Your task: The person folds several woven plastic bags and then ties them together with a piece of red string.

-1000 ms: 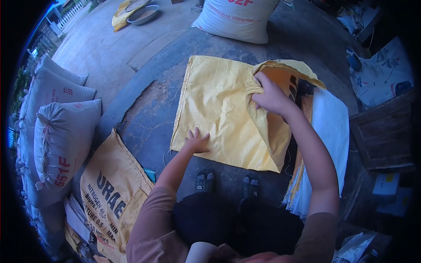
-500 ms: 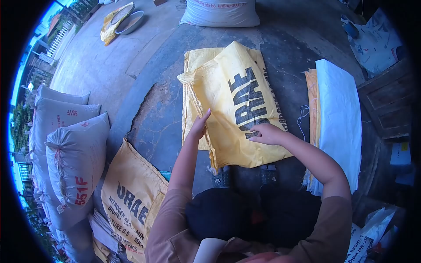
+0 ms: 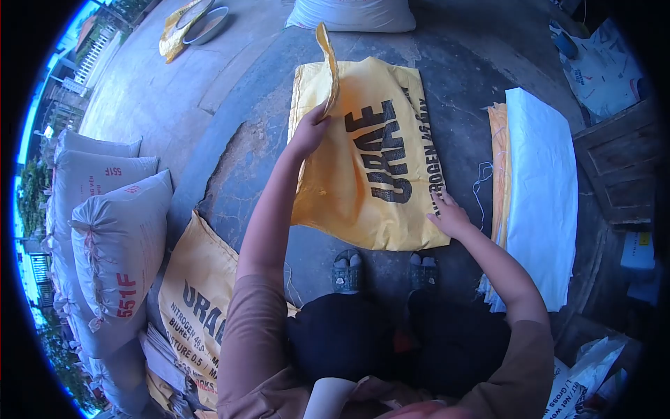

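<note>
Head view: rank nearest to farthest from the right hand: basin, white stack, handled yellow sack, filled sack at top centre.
From the right hand:
1. Yellow sack: under its fingers.
2. White stack: to its right.
3. Filled sack: ahead.
4. Basin: far ahead, left.

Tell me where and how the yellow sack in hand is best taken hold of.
I'd pinch the raised rim of the yellow sack from the left, where the left hand is: that thin edge stands free, while the side under the right hand lies nearly flat.
</note>
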The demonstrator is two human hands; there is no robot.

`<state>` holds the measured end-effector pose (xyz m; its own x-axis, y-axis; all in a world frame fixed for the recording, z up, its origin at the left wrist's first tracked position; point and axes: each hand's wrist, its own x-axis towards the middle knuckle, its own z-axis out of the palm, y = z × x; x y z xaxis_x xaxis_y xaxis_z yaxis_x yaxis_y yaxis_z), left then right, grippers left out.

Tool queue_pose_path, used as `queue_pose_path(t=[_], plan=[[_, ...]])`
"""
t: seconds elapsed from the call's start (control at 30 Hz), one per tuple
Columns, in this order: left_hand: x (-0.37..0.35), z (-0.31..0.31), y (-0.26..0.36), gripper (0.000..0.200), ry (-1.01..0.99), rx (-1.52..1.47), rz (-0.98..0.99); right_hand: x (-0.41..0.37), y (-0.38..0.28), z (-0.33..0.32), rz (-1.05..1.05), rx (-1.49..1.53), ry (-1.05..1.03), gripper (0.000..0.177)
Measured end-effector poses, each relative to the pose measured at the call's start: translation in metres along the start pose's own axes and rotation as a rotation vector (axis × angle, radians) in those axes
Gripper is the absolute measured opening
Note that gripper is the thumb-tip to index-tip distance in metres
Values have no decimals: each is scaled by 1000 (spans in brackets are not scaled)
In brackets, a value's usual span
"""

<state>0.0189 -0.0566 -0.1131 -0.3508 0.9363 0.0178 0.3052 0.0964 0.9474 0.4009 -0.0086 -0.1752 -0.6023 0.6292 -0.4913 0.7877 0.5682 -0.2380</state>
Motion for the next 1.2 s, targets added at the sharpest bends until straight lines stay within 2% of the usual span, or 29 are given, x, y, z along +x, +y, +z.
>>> queue_pose_path(t=[0.1,0.17,0.23,0.3,0.37,0.4,0.47,0.53,0.7,0.83,0.97,1.03,1.2], plan=[[5,-21,-3,44,-13,-36,-35,-4,-4,10,12,-1,-37,66],[8,-44,-39,46,64,155,-41,-8,-4,14,20,-22,-95,65],[-12,-55,-66,53,296,607,-224,-11,-1,19,39,-24,-115,66],[-37,-61,-98,59,336,732,-561,-14,3,22,55,-27,-137,66],[-61,-56,-140,66,372,701,-718,-15,7,23,37,7,-142,66],[-75,-51,-163,66,364,707,-705,-16,8,22,43,11,-143,66],[-92,-42,-178,66,348,712,-695,-16,10,20,18,38,-135,66],[-103,-28,-163,64,224,570,-822,-15,11,20,14,44,-136,66],[-110,-2,-127,59,229,740,-819,-12,6,15,4,81,-141,65],[-113,9,-128,57,238,922,-785,-11,6,16,-26,81,-125,64],[-114,10,-165,46,243,817,-755,-11,10,18,-34,67,-125,63],[-121,18,-163,35,197,738,-632,-12,15,19,-15,58,-127,63],[-156,32,-154,31,214,721,-489,-8,38,18,70,69,-176,59]])
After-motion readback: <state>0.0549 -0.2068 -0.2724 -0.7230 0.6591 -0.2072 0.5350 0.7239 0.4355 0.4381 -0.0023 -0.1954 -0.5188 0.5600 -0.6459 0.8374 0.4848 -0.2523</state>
